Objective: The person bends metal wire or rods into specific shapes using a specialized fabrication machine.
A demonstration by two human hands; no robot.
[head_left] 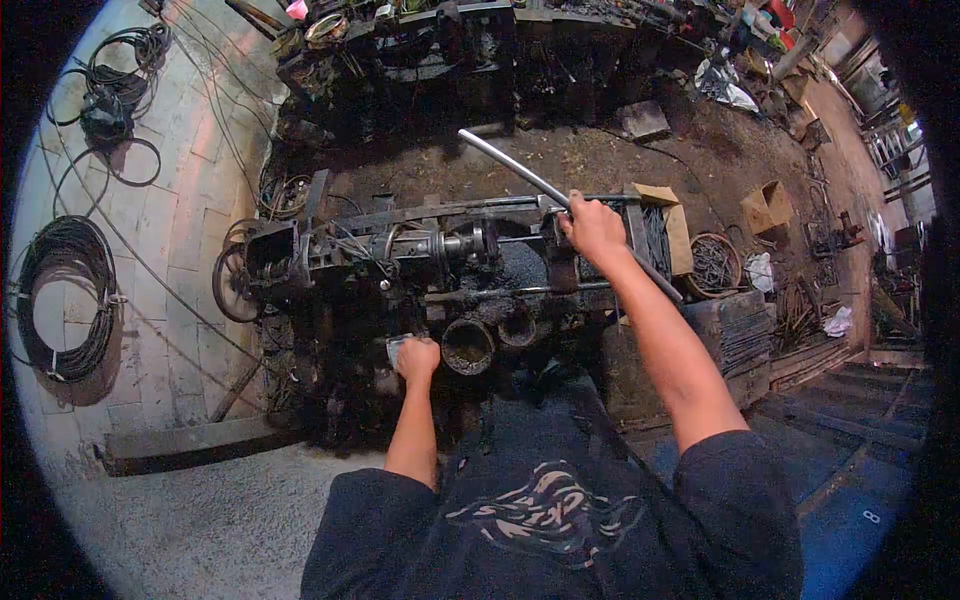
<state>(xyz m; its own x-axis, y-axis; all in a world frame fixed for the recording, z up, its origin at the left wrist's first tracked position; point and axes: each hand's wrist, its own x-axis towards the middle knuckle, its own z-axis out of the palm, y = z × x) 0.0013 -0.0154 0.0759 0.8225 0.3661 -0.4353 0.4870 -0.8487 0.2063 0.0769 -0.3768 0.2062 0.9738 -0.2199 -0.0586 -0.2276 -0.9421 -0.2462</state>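
Note:
A dark, greasy machine (410,243) like a lathe or threading machine lies across the view in front of me. My right hand (597,232) is wrapped round a long metal bar (515,170), which slants over the machine's right part. The bar's bright upper end points to the far left, and its darker lower end passes behind my forearm. My left hand (418,358) is closed at the machine's near side. A small pale grey piece (394,350) shows beside its fingers; what the fist grips is hidden. Right of it sits a round tin (468,346) with granular contents.
Coils of black wire (65,300) lie on the tiled floor at left. An open carton of rods (658,235) and a basket of metal pieces (715,265) stand at right. A cluttered bench (420,70) runs along the back. A beam (190,445) lies at the near left.

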